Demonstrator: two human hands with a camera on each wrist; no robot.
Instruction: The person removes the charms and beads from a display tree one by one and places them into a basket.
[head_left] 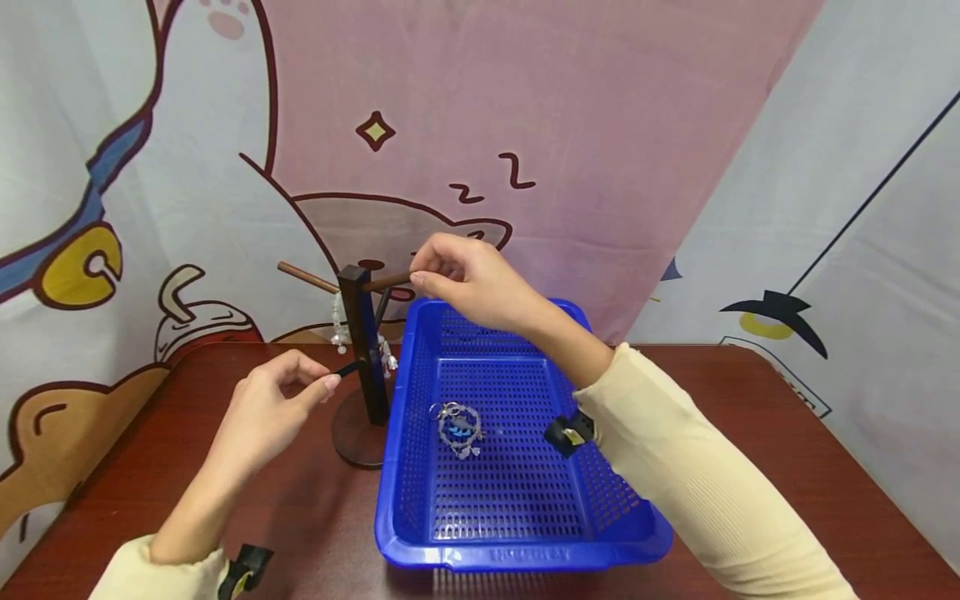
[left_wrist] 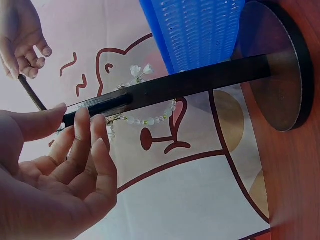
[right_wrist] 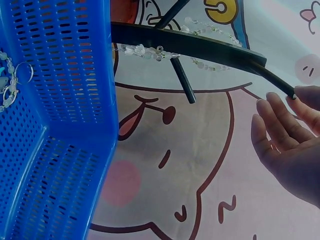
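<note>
A dark wooden jewelry stand [head_left: 365, 358] with a round base and several pegs stands upright on the table. My left hand [head_left: 272, 408] pinches the end of its low front peg [head_left: 348, 368] between thumb and fingers. Higher up, my right hand [head_left: 476, 279] pinches the tip of the upper right peg [head_left: 387, 282], as the right wrist view also shows. Pale beaded bracelets [head_left: 339, 323] hang from the stand behind the post; a white flower charm [left_wrist: 141, 71] shows in the left wrist view. More beaded bracelets [head_left: 460, 427] with blue pieces lie in the blue basket.
The blue perforated plastic basket [head_left: 517, 557] stands just right of the stand, below my right forearm. Both are on a reddish-brown table [head_left: 300, 500]. Behind hangs a cloth [head_left: 600, 125] printed with cartoon animals.
</note>
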